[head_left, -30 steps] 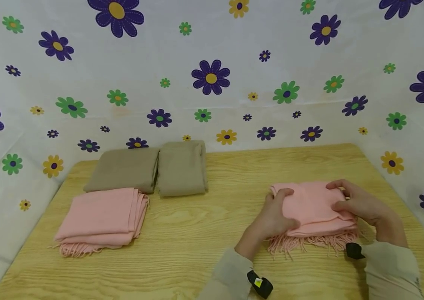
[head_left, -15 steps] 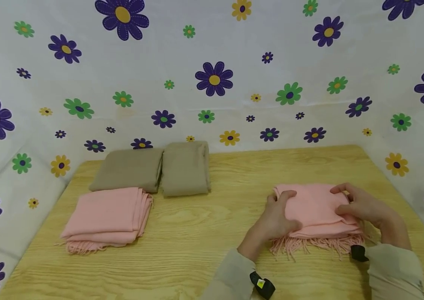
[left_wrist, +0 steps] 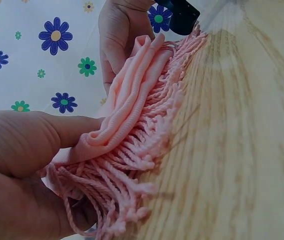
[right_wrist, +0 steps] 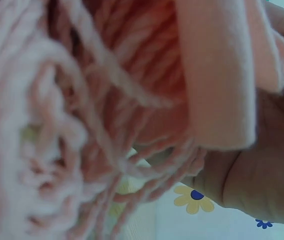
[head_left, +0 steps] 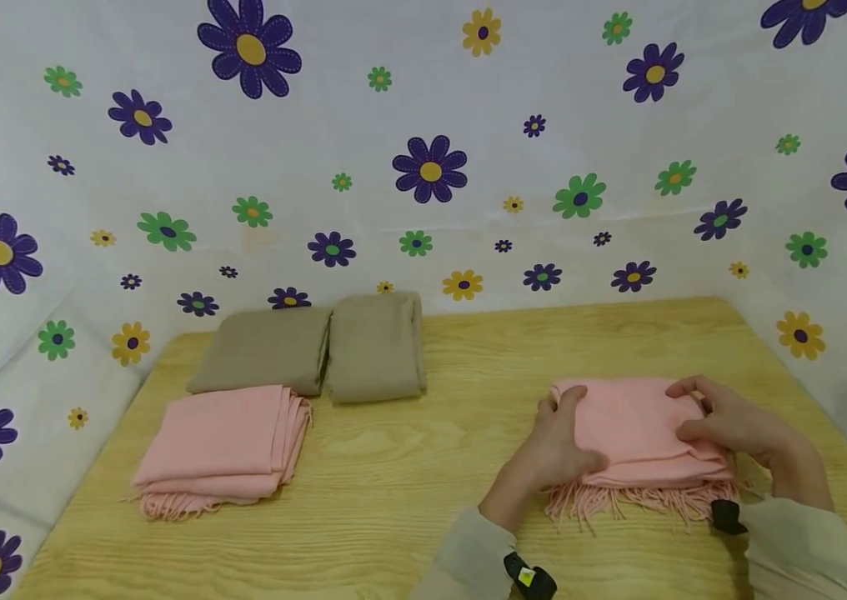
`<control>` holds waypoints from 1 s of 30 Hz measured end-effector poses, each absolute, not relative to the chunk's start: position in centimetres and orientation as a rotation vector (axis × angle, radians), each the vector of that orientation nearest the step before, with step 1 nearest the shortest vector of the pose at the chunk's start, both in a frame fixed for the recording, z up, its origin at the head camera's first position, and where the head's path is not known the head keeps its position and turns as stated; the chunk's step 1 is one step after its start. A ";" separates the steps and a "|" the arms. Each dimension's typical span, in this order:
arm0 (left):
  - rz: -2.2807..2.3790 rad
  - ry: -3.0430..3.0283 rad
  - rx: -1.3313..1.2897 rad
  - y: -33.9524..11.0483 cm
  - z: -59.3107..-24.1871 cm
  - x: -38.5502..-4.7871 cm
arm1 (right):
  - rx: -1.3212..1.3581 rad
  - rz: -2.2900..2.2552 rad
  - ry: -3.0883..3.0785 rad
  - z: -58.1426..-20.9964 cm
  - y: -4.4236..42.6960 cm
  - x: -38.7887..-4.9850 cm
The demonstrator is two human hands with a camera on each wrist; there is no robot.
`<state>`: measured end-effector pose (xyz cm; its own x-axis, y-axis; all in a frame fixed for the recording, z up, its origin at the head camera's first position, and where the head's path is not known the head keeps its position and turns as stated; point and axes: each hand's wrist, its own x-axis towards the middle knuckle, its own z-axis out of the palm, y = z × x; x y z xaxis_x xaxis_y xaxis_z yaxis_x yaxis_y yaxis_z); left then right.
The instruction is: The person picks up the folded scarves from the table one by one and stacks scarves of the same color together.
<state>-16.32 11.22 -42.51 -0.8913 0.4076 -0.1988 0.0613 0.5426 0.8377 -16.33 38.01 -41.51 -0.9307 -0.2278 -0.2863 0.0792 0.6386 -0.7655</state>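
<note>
A folded pink scarf (head_left: 637, 425) with a twisted fringe lies at the right of the table in the head view. My left hand (head_left: 554, 450) grips its left side; in the left wrist view the thumb lies over the folds and fingers are beneath the fringed edge. At the opposite side, my right hand (head_left: 742, 425) holds the scarf, thumb and forefinger on top. Its other fingers are partly hidden. Close up in the right wrist view, fringe strands (right_wrist: 101, 100) and a rolled fold (right_wrist: 217, 75) cover part of the right hand.
Another folded pink scarf (head_left: 221, 437) rests at the left of the wooden table (head_left: 393, 517). Behind it, two folded khaki cloths (head_left: 374, 350) stand side by side near the back edge. A white flowered sheet (head_left: 363, 125) encloses the back and sides.
The head view has shifted a little, so everything appears slightly farther right and lower. Both hands keep the same hold on the scarf, which stays in place on the table.
</note>
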 end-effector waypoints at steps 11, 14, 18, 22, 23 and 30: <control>1.210 2.438 0.454 11.4 -42.4 -16.2 | -0.132 -1.178 2.481 -41.3 38.5 -16.0; 1.217 2.421 0.447 11.2 -42.5 -16.0 | -0.128 -1.192 2.463 -41.5 38.6 -15.9; 1.212 2.414 0.445 10.7 -42.6 -15.9 | -0.141 -1.213 2.438 -41.7 38.4 -16.1; 1.175 2.425 0.452 10.5 -42.7 -15.7 | -0.134 -1.227 2.393 -41.8 38.3 -15.9; 1.157 2.431 0.453 10.5 -42.7 -15.6 | -0.132 -1.233 2.382 -41.8 38.2 -15.9; 1.085 2.462 0.477 10.7 -42.4 -15.5 | -0.137 -1.155 2.453 -41.5 38.0 -15.9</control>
<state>-15.45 10.69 -42.39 -0.8592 0.4592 -0.2257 0.1434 0.6395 0.7553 -15.86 38.00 -41.49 -0.9055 -0.2634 -0.3326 0.0886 0.6493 -0.7554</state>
